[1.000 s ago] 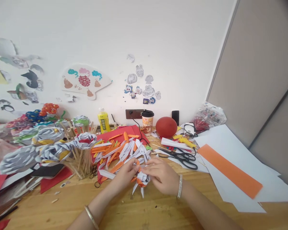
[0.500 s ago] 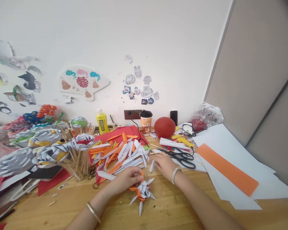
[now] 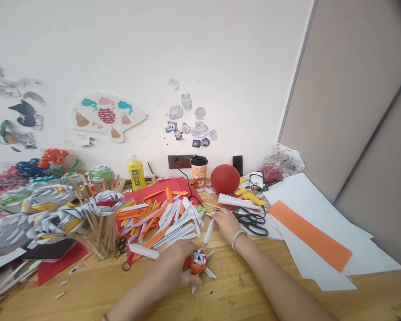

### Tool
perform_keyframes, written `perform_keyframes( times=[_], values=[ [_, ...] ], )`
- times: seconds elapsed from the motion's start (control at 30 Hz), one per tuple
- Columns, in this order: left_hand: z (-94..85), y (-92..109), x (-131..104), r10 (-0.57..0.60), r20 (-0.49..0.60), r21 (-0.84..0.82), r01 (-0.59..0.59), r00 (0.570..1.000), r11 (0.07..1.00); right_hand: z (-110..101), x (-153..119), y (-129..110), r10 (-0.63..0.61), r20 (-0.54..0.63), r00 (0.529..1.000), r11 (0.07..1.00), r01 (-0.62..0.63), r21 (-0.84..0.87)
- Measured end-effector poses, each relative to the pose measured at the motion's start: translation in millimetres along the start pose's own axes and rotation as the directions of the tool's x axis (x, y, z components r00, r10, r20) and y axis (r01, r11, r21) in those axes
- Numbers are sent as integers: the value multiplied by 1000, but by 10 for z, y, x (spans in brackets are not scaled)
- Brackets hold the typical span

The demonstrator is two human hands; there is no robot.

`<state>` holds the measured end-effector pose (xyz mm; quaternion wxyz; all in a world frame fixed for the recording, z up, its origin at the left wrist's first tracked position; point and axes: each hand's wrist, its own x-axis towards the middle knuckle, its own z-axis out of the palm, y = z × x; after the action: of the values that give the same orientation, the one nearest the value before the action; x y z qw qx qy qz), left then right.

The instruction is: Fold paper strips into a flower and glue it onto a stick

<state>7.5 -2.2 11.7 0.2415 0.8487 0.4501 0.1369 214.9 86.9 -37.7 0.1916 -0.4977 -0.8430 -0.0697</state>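
My left hand [image 3: 178,263] curls around the side of a small folded-paper flower [image 3: 199,262], thumb in front and fingers behind. The flower has an orange outside, a white swirl on top, and white pointed strips sticking out at its right and bottom. My right hand [image 3: 227,225] is low over the table, fingers bent and closed at the tips. What they hold, if anything, is hidden; a thin wooden stick end and a white folded strip [image 3: 209,231] are beside the fingertips. Black-handled scissors [image 3: 252,223] lie just right of this hand.
Folded orange and white strips [image 3: 173,218] lie heaped beyond my left hand. White paper flowers on sticks [image 3: 56,218] crowd the left. At the back are a yellow bottle [image 3: 136,173], a cup [image 3: 199,174] and a red balloon [image 3: 225,179]. White sheets [image 3: 297,200] cover the right.
My left hand has shifted from the flower's upper edge to wrap its left side, and the flower has turned and tilted. My right hand stays near the sticks. The view has swung slightly right.
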Motion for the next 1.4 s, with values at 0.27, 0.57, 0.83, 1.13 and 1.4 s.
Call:
perform_keyframes(
  times=[0.27, 0.57, 0.83, 1.13, 1.4],
  values=[
    [96, 24, 64, 68, -161, 40, -62, 985, 997, 32, 1, -101, 41, 44, 998, 996, -38, -76],
    [173, -95, 87, 86, -204, 85, -70, 975, 994, -95, -37, -124, 112, 27, 993, 993, -111, -40],
    [250, -103, 93, 75, -200, -75, -91, 977, 993, -350, -170, -264, 92, -65, 994, 966, -73, 249],
    [237, -130, 146, 101, -246, -136, -138, 964, 981, -296, -182, -266, 18, 75, 997, 975, -34, 218],
    [264, -175, 155, 104, -336, -123, -153, 936, 980, -252, -173, -351, 127, 61, 990, 839, -140, 526]
  ],
)
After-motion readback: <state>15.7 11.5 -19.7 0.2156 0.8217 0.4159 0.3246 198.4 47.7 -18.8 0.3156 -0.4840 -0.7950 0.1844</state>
